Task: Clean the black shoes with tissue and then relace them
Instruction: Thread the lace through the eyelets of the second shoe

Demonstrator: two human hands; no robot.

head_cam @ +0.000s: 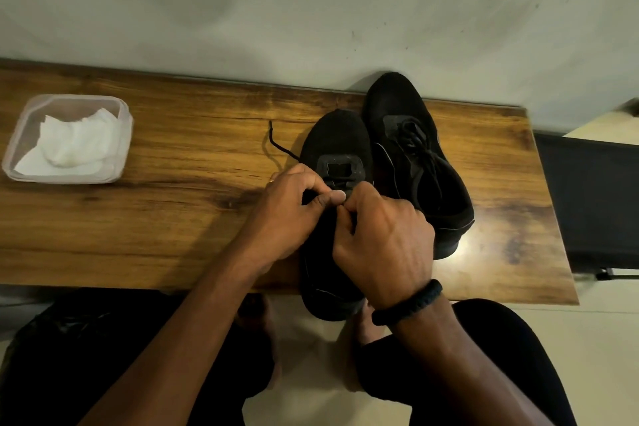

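Black nearer shoe point(337, 138) lies under left hand point(287, 214) and right hand point(383, 239), both apparently pinching its lace point(276, 145).

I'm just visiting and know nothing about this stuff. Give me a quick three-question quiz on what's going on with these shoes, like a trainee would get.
1. True or false: the tissue sits in the clear container, apart from both hands.
2. The left hand and right hand work on which? A: the near shoe; B: the tissue; C: the container.
3. Fill in: a loose lace end lies on the wooden ____.
Key: 1 true; 2 A; 3 table.
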